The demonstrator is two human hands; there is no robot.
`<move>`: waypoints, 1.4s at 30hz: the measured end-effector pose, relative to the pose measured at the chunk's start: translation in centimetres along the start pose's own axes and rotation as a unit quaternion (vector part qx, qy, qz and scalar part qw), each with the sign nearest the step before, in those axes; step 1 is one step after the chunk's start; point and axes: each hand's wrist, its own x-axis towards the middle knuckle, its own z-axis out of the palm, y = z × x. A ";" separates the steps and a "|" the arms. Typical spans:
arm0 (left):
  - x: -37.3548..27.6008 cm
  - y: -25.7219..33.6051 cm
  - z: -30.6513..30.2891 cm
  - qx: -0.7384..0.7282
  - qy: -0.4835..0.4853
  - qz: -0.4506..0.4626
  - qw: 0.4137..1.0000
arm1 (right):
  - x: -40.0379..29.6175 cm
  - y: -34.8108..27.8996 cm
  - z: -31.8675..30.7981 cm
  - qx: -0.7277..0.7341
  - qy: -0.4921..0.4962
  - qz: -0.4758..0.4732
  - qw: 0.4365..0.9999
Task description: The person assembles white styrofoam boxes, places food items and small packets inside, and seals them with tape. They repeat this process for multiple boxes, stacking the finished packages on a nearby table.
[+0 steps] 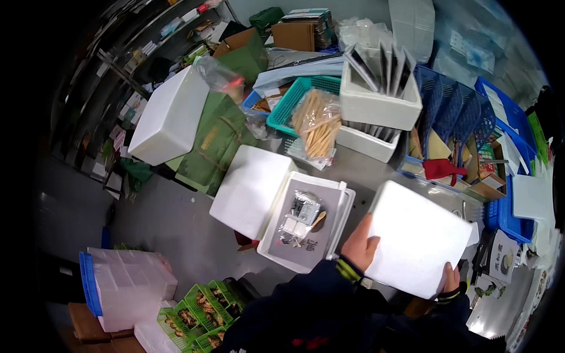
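Observation:
Between both hands I hold a white foam lid or box (417, 240), its flat face turned up. My left hand (361, 245) grips its left edge, and my right hand (451, 279) grips the lower right edge, with most of its fingers hidden beneath. To the left stands a white foam box (282, 260) with a grey printed card (329, 212) inside. On that card lie small clear plastic packets (300, 216) and a little wooden spoon (318, 218). A second white foam lid or box (251, 189) leans against its left side.
Behind on the metal table are a bag of wooden sticks (318, 128), a green basket (282, 108), a foam box of upright packs (377, 99) and blue file holders (459, 110). Green folded cartons (216, 145) lie left. Green baskets of mushroom-like pieces (205, 304) stand low left.

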 end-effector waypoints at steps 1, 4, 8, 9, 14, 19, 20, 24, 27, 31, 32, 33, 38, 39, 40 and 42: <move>-1.6 2.5 -3.0 -0.048 0.007 -0.002 0.999 | 0.4 -2.5 2.5 -0.019 -0.044 -0.040 0.998; -7.3 0.5 -10.5 -0.093 0.189 0.014 0.978 | 3.7 -7.7 11.9 -0.144 -0.162 -0.146 0.965; -10.0 1.6 -20.3 -0.030 0.394 0.088 0.914 | 12.0 -13.5 33.9 -0.153 -0.414 -0.187 0.878; -10.1 0.9 -22.3 -0.012 0.419 0.089 0.904 | 14.9 -13.1 39.0 -0.160 -0.458 -0.154 0.861; -8.6 -5.5 -27.3 0.008 0.437 0.063 0.897 | 23.2 -7.5 56.8 -0.328 -0.474 -0.241 0.781; -14.6 -11.4 -29.8 -0.077 0.484 -0.122 0.863 | 17.4 -6.8 49.1 -0.027 -0.398 -0.138 0.906; -15.8 -14.1 -29.5 -0.095 0.408 -0.141 0.897 | 16.8 -5.5 44.4 -0.056 -0.298 -0.191 0.933; -15.7 -24.3 -27.7 0.137 0.093 -0.112 0.980 | 11.4 6.4 31.4 -0.249 0.042 -0.135 0.958; -12.8 -29.7 -28.1 0.331 -0.083 0.053 0.938 | 6.0 12.3 30.8 -0.187 -0.015 0.110 0.976; -12.6 -29.1 -25.2 0.337 0.039 0.190 0.921 | 4.0 15.5 31.5 -0.173 0.018 0.011 0.985; -11.7 -26.6 -24.1 0.407 0.087 0.291 0.862 | 4.0 11.7 31.4 -0.099 -0.002 0.070 0.993; -9.3 -20.7 -21.3 0.397 0.065 0.340 0.850 | 4.1 12.9 28.7 -0.104 0.023 0.034 0.994; -9.9 -22.3 -15.3 0.377 -0.056 0.383 0.841 | 4.6 11.4 18.8 -0.093 0.046 0.086 0.991; -9.6 -22.1 -13.8 0.324 -0.104 0.367 0.866 | 4.6 11.8 16.2 -0.045 0.045 0.088 0.994; -9.3 -21.7 -12.2 0.351 -0.136 0.370 0.849 | 4.5 11.0 14.5 -0.078 0.058 0.092 0.991; -8.5 -19.8 -9.3 -0.076 -0.207 -0.014 0.975 | 4.3 10.0 12.0 -0.105 0.081 0.089 0.987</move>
